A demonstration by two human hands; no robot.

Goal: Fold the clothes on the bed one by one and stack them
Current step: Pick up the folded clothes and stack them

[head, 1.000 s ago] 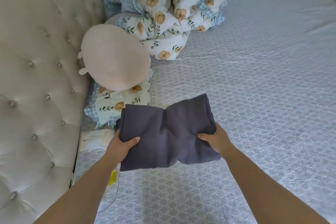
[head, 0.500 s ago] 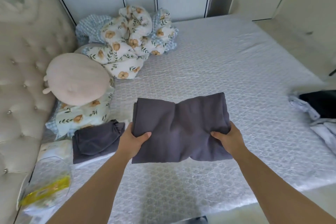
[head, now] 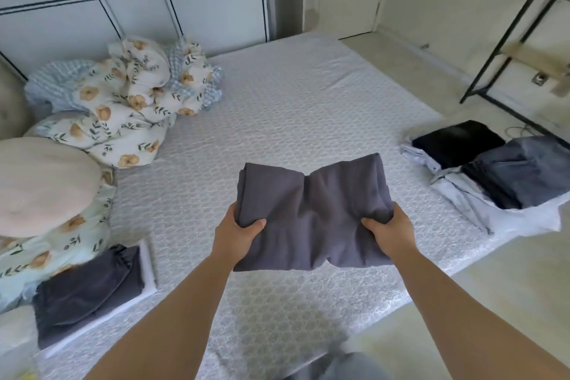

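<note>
Folded grey garment [head: 311, 210] between gripping hands [head: 311, 233]

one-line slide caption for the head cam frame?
Both hands, left and right, grip a folded grey garment above the bed.

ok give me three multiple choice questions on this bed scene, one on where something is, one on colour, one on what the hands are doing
1. Where does the round beige cushion lie?
A. at the left of the bed
B. on the floor at the right
C. on the black frame

2. What colour is the folded garment being held?
A. white
B. dark grey
C. floral yellow

3. How is that garment held?
A. by the left hand alone
B. by no hand
C. by both hands, one at each near corner

Answers:
1 A: it rests on the floral pillow at the left edge.
2 B: its cloth is plain dark grey.
3 C: the left hand and the right hand each grip a side, thumbs on top.
</note>
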